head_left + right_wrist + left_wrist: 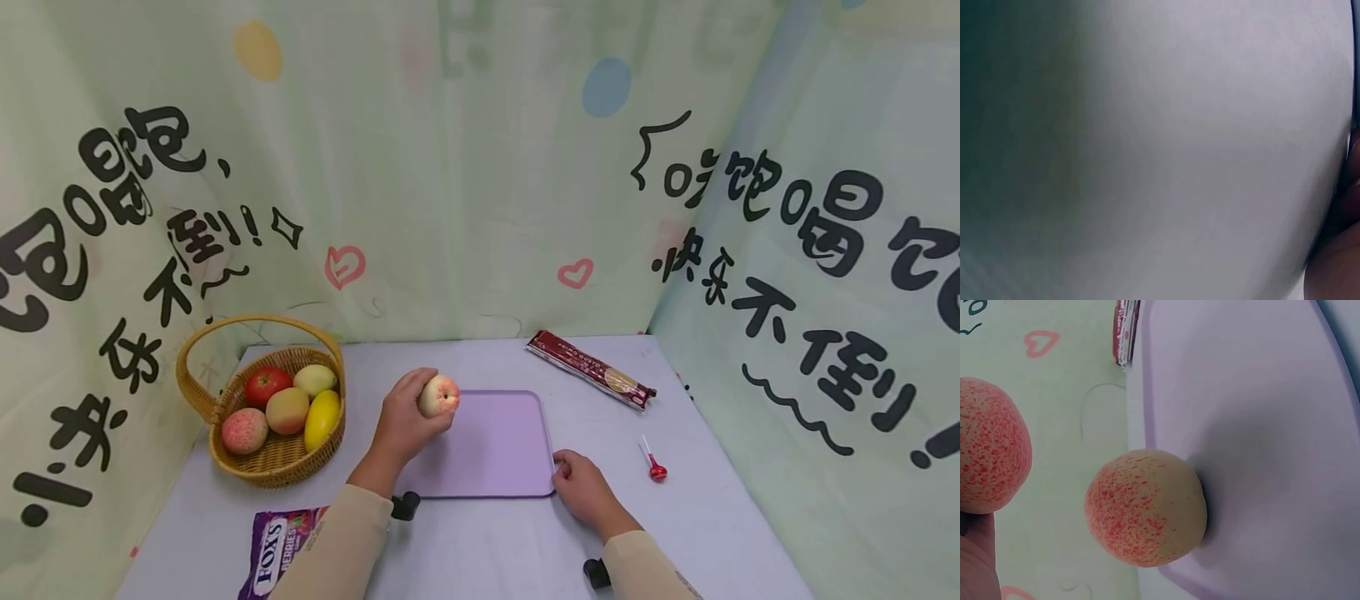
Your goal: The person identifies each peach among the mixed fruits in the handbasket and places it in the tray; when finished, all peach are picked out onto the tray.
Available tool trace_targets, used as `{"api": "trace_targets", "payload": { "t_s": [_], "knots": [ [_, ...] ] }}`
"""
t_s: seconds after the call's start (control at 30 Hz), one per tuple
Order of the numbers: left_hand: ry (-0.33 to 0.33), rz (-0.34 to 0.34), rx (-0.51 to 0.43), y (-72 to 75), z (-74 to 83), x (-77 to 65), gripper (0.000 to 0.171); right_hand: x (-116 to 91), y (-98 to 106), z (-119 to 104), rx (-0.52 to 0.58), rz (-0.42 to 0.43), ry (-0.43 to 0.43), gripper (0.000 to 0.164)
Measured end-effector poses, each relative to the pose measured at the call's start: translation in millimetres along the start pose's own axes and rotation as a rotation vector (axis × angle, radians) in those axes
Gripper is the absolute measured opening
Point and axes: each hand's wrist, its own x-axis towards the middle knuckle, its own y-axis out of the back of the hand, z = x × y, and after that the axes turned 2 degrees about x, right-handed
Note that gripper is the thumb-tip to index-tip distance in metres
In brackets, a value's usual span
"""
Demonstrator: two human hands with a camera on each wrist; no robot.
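Note:
In the head view my left hand (405, 417) grips a peach (438, 396), pale with red speckles, above the left part of a light purple tray (495, 442). The left wrist view has this held peach at its left edge, and a second speckled peach (1147, 509) beside the tray's surface, casting a shadow there. My hand hides that second peach from the head view. At the tray's near right corner, my right hand (588, 492) holds the edge with curled fingers. The right wrist view is blurred, with fingers (1350, 194) against the tray edge at its right.
A wicker basket (277, 475) with several fruits, among them a red one (267, 386) and a yellow one (322, 419), stands at the left. A purple FOX'S bag (273, 550) lies near left. A long red snack packet (592, 371) and a red lollipop (657, 472) lie right.

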Motion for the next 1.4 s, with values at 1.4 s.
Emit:
{"api": "trace_targets", "payload": {
  "t_s": [1.4],
  "knots": [
    [0.149,-0.08,-0.078,-39.4,-4.7,6.9,0.065,3,-1,4,-0.019,0.005,0.018,0.036]
  ]
}}
